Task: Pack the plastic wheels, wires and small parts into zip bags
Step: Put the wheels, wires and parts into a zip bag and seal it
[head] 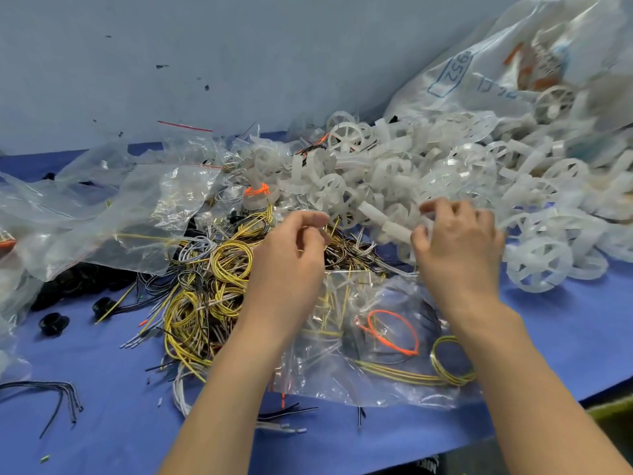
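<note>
Blue tabletop [102,389], translucent spoked wheels [445,173], coiled wires [205,303], crinkled zip bag [359,371]; left hand [287,255], right hand [459,248]: fingers [442,205] curled, grasp unclear

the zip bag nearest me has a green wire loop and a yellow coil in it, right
No: the head view shows the wire loop in the zip bag is orange, not green. The yellow coil is in it too.

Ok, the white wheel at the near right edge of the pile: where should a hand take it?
On that wheel, probably the near rim, coming from the blue table side. It lies at the edge of the pile, spoked face showing, so that rim is free while its far side sits among other wheels. The right hand is nearest.
</note>
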`<move>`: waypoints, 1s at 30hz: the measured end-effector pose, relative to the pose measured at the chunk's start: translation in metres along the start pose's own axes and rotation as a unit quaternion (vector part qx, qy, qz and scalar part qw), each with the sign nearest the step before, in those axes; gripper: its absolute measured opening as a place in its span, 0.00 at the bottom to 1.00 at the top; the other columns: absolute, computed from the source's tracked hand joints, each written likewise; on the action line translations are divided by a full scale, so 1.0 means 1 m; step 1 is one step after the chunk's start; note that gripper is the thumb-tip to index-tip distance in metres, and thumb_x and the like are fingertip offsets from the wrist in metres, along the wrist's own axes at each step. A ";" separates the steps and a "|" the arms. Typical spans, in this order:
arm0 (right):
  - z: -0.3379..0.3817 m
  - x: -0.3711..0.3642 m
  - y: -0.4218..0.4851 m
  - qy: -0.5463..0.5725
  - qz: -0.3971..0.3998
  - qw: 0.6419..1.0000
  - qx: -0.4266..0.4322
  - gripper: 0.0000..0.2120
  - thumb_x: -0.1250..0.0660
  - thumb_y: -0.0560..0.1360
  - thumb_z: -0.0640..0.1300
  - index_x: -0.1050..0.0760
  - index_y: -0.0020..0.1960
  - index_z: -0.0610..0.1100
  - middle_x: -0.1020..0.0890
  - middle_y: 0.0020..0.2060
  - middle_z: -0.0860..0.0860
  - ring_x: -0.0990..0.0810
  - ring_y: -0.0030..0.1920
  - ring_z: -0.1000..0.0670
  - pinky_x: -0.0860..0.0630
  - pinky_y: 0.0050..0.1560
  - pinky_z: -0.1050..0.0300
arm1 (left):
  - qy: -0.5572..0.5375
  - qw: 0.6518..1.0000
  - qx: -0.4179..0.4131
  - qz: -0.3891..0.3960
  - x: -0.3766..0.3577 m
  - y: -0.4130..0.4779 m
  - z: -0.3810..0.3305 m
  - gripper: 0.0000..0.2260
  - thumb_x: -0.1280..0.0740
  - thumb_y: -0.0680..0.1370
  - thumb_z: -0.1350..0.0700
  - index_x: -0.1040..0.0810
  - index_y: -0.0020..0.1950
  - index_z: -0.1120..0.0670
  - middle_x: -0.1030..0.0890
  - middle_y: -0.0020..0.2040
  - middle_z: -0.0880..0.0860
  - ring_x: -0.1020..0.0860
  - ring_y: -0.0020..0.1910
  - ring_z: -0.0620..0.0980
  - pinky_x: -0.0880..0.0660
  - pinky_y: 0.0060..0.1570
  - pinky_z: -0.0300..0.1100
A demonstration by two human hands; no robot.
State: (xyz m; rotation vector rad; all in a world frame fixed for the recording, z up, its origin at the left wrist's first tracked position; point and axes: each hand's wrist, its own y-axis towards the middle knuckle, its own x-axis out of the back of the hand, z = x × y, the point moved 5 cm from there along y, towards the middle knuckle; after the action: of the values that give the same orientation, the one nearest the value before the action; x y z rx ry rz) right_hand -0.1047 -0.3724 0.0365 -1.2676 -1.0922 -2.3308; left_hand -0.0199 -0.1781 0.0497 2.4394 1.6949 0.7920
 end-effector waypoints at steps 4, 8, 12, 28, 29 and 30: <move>-0.004 0.000 0.004 -0.056 0.016 0.998 -0.016 0.17 0.37 0.78 0.48 0.27 0.64 0.43 0.25 0.58 0.40 0.30 0.61 0.37 0.40 0.68 0.40 | -0.029 0.999 0.014 -0.008 0.002 0.000 0.002 0.10 0.41 0.81 0.58 0.21 0.53 0.47 0.17 0.42 0.43 0.20 0.40 0.49 0.25 0.37 0.43; -0.001 -0.011 0.001 -0.125 0.089 0.988 -0.012 0.19 0.38 0.79 0.49 0.30 0.66 0.43 0.26 0.60 0.40 0.33 0.66 0.37 0.51 0.72 0.32 | -0.028 1.000 0.013 -0.008 0.005 -0.001 0.004 0.10 0.41 0.82 0.58 0.21 0.53 0.46 0.16 0.42 0.43 0.20 0.41 0.48 0.24 0.38 0.39; -0.005 -0.014 -0.001 -0.134 0.102 0.985 -0.033 0.19 0.41 0.79 0.49 0.32 0.68 0.42 0.22 0.60 0.38 0.39 0.73 0.36 0.55 0.72 0.30 | -0.025 1.000 0.014 0.001 0.010 -0.003 0.009 0.11 0.41 0.82 0.58 0.21 0.53 0.45 0.17 0.43 0.42 0.20 0.42 0.49 0.24 0.40 0.42; 0.037 0.034 -0.009 0.436 -0.011 0.900 0.010 0.08 0.33 0.78 0.44 0.20 0.54 0.56 0.18 0.43 0.53 0.20 0.38 0.60 0.26 0.38 0.65 | -0.107 0.994 -0.003 0.024 0.032 -0.017 0.009 0.05 0.37 0.81 0.52 0.22 0.55 0.44 0.16 0.45 0.45 0.18 0.43 0.42 0.23 0.41 0.32; 0.043 0.034 -0.012 0.452 0.000 0.892 0.011 0.09 0.33 0.77 0.44 0.20 0.53 0.57 0.18 0.43 0.53 0.21 0.37 0.60 0.27 0.38 0.66 | -0.118 0.992 -0.001 0.037 0.030 -0.017 0.008 0.06 0.36 0.80 0.50 0.23 0.56 0.44 0.16 0.46 0.46 0.18 0.44 0.43 0.23 0.42 0.33; 0.050 0.033 -0.017 0.463 0.012 0.886 0.014 0.09 0.33 0.77 0.44 0.20 0.52 0.57 0.18 0.44 0.52 0.21 0.38 0.59 0.26 0.39 0.64 | -0.121 0.991 -0.001 0.048 0.028 -0.018 0.007 0.07 0.35 0.79 0.48 0.23 0.56 0.44 0.16 0.46 0.47 0.18 0.44 0.44 0.22 0.43 0.35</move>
State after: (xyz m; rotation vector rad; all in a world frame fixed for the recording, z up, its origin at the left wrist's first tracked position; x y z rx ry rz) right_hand -0.1025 -0.3209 0.0713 -0.0466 -0.7332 -2.3999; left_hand -0.0251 -0.1444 0.0476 2.5128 1.4994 0.4804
